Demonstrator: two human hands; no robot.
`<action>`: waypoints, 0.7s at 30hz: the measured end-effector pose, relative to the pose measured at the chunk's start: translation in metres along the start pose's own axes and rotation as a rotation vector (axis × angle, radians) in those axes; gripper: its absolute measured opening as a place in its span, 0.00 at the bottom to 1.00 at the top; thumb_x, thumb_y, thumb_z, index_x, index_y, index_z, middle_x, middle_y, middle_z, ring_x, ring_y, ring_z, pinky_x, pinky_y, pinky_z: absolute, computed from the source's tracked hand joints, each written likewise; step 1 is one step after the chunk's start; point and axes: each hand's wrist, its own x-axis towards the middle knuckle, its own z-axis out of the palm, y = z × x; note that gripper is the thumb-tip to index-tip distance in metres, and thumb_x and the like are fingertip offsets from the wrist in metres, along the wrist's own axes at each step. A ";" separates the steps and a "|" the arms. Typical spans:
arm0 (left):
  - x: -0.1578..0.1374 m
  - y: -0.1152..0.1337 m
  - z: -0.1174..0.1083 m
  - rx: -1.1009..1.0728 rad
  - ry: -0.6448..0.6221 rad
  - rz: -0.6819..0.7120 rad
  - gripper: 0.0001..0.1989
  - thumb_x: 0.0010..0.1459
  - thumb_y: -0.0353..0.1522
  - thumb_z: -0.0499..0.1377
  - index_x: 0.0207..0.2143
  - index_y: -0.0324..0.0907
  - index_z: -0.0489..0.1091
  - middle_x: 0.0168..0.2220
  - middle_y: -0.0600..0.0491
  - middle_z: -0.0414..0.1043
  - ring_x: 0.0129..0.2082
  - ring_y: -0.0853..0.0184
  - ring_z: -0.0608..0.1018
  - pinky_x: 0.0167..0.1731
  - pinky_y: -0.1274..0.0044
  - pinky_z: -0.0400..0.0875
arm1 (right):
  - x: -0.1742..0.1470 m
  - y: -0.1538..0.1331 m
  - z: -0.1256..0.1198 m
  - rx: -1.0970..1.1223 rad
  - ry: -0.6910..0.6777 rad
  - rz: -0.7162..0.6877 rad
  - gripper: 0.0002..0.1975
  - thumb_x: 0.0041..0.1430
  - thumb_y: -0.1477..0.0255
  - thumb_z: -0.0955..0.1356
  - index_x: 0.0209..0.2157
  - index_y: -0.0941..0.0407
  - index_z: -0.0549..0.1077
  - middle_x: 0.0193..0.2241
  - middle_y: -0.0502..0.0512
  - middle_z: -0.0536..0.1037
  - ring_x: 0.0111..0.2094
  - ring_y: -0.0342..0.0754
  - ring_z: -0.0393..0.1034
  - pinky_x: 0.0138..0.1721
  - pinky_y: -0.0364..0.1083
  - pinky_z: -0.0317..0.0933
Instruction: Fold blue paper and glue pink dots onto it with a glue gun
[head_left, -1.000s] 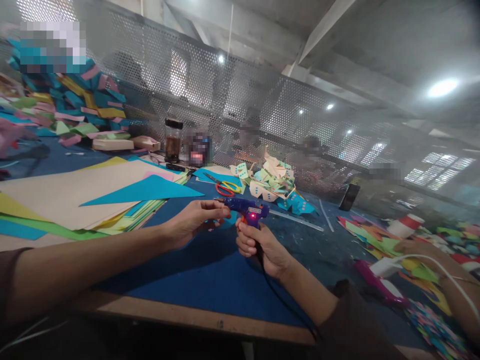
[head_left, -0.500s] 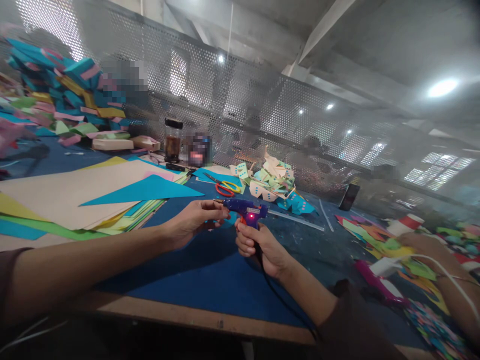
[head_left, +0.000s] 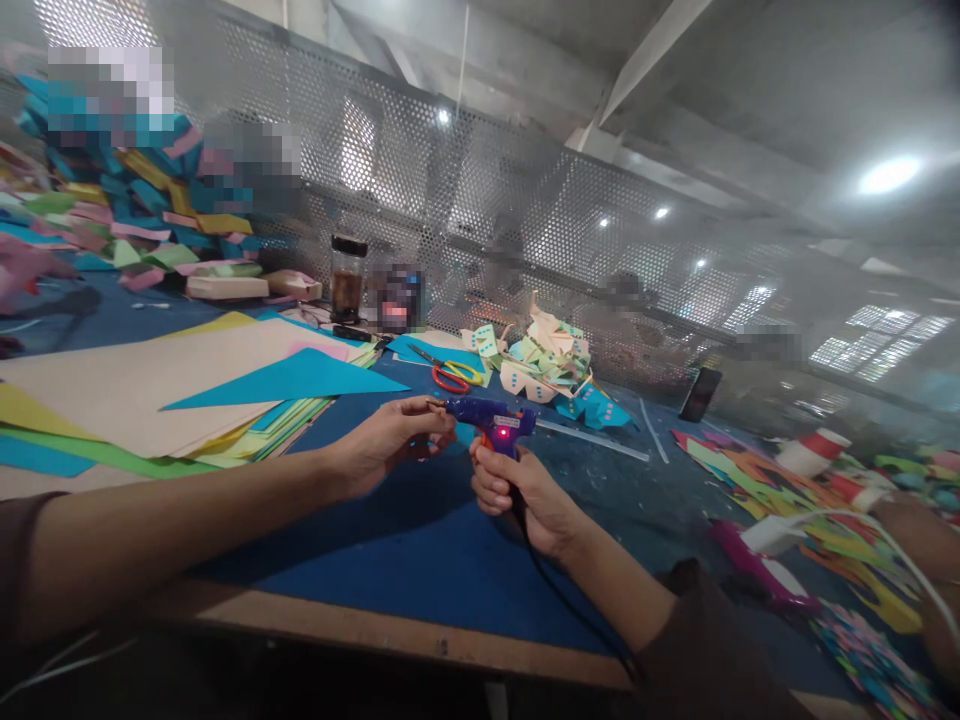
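My right hand (head_left: 517, 490) is wrapped round the handle of a dark blue glue gun (head_left: 480, 410), whose small red light glows. Its nozzle points left, toward the fingertips of my left hand (head_left: 397, 440). Those fingers are curled and pinched close by the nozzle. A blue paper piece (head_left: 463, 436) shows at the left fingertips, mostly hidden by the fingers and the gun. The gun's black cord (head_left: 551, 585) runs down past my right wrist.
Stacked coloured sheets (head_left: 225, 380) lie at left. Scissors (head_left: 450, 375) and a heap of cut paper pieces (head_left: 551, 350) are behind the gun, with clear glue sticks (head_left: 592, 440) to its right. A jar (head_left: 348, 285), phone (head_left: 701, 393) and pink-and-white power strip (head_left: 757, 565) stand around. Another person's arm (head_left: 919, 560) is far right.
My two hands and the glue gun have barely moved. At far right, the other person's hand has drawn back from the coloured paper pieces.
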 end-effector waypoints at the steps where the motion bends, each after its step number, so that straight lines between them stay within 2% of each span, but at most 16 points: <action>1: 0.000 0.000 0.000 -0.006 0.001 -0.003 0.11 0.48 0.35 0.69 0.28 0.42 0.70 0.27 0.57 0.68 0.28 0.70 0.69 0.30 0.77 0.62 | 0.000 0.000 0.000 0.007 -0.001 0.002 0.15 0.56 0.64 0.75 0.35 0.57 0.70 0.17 0.39 0.57 0.17 0.35 0.46 0.21 0.40 0.43; 13: -0.001 0.002 0.002 0.022 0.001 0.003 0.06 0.49 0.33 0.63 0.25 0.41 0.69 0.25 0.57 0.66 0.27 0.70 0.67 0.29 0.77 0.60 | -0.001 -0.005 -0.001 0.070 -0.013 -0.002 0.14 0.56 0.65 0.75 0.36 0.57 0.70 0.16 0.38 0.57 0.17 0.35 0.44 0.21 0.39 0.42; 18: -0.001 0.003 0.004 0.077 0.029 0.015 0.11 0.49 0.34 0.61 0.18 0.41 0.66 0.21 0.56 0.64 0.23 0.70 0.66 0.27 0.76 0.59 | -0.001 -0.004 -0.002 0.072 -0.014 -0.002 0.15 0.55 0.64 0.75 0.35 0.57 0.70 0.16 0.38 0.56 0.17 0.35 0.44 0.21 0.39 0.42; 21: -0.001 0.003 0.005 0.079 0.018 -0.005 0.13 0.50 0.37 0.63 0.19 0.41 0.68 0.20 0.56 0.66 0.22 0.71 0.66 0.26 0.76 0.59 | -0.001 -0.003 -0.002 0.073 -0.021 -0.005 0.14 0.56 0.64 0.75 0.35 0.57 0.70 0.16 0.38 0.56 0.17 0.35 0.44 0.21 0.39 0.42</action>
